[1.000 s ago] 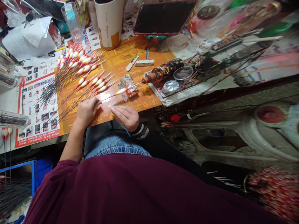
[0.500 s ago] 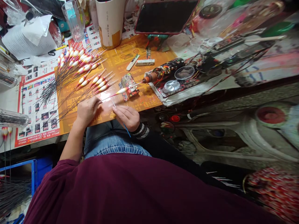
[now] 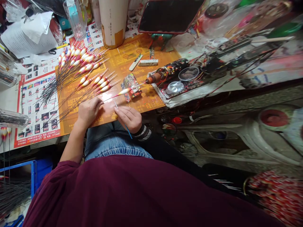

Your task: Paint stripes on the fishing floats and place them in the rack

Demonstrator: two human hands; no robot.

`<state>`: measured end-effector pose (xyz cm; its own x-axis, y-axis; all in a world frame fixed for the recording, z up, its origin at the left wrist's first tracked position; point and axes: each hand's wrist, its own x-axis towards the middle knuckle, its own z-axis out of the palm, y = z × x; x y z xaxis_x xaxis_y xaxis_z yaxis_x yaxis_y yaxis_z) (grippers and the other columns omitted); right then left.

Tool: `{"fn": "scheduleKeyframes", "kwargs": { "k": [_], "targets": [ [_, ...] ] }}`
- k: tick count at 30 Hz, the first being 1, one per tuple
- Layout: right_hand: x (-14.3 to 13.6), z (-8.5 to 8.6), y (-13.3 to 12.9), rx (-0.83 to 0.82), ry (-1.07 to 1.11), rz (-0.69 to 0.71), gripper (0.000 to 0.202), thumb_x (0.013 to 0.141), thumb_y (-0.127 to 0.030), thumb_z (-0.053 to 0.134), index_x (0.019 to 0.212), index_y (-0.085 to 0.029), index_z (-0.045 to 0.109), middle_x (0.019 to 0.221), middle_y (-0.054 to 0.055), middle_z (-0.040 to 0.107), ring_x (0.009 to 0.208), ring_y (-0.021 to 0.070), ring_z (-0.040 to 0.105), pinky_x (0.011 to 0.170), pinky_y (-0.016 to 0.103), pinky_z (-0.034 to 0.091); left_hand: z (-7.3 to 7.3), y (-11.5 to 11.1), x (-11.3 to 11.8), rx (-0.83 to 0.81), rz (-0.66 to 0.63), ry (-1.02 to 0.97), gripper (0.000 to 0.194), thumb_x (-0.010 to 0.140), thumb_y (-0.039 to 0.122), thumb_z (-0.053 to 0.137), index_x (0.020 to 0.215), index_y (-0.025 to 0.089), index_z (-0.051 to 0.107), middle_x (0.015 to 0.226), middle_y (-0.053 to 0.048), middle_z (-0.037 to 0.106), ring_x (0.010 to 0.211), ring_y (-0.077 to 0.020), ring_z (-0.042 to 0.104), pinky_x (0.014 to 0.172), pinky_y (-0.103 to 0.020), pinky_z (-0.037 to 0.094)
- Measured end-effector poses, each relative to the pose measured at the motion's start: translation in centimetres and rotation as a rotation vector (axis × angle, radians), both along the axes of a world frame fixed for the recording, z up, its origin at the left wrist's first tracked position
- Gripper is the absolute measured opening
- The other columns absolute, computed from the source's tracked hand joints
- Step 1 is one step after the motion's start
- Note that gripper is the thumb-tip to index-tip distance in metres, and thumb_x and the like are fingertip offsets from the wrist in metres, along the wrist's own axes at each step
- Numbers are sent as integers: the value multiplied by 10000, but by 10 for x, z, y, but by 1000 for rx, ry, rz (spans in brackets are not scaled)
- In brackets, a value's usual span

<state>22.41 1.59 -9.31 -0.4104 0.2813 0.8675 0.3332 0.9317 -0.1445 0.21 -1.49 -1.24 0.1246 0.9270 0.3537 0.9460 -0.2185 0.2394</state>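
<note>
A red, white and yellow fishing float (image 3: 124, 91) lies slantwise across a paint-smeared block (image 3: 133, 85). Its far tip reaches the brown nose of a paint-spattered rotary tool (image 3: 155, 78). My left hand (image 3: 89, 108) is closed in a pinch on the dark near stem of that float. In my right hand (image 3: 129, 118) is a thin brush (image 3: 128, 130) with a blue handle, its pale tip just below the float's stem; I cannot tell whether it touches. Several finished-looking floats (image 3: 104, 84) lie beyond my left hand, and a larger bunch (image 3: 79, 58) is fanned out behind them.
A small clear dish (image 3: 175, 87) and a dark-filled round lid (image 3: 188, 73) sit right of the tool. A phone-like screen (image 3: 170, 15) and a tall white container (image 3: 112, 23) stand at the back. A blue crate (image 3: 42, 173) is below left, a red-patterned bundle (image 3: 276, 195) below right.
The view has shifted very slightly. Both hands keep their places and grips, on the float's stem and on the brush.
</note>
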Motion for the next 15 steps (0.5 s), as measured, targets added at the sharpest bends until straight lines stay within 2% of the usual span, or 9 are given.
{"fn": "scheduleKeyframes", "kwargs": {
  "k": [8, 15],
  "targets": [
    [1, -4, 0, -70, 14, 33, 431, 945, -138, 581, 1376, -160, 582, 1150, 131, 729, 1110, 220, 690, 940, 386, 623, 1, 0, 1, -9, 9, 17, 292, 1020, 394, 505, 898, 194, 680, 811, -53, 733, 704, -152, 648, 646, -263, 415],
    [0, -1, 0, -21, 10, -2, 486, 930, -120, 596, 1411, -163, 540, 1130, 125, 737, 1071, 218, 708, 909, 369, 630, 1, 0, 1, -17, 8, 3, 280, 1017, 391, 510, 897, 201, 677, 818, -55, 734, 711, -156, 650, 654, -265, 420]
  ]
}}
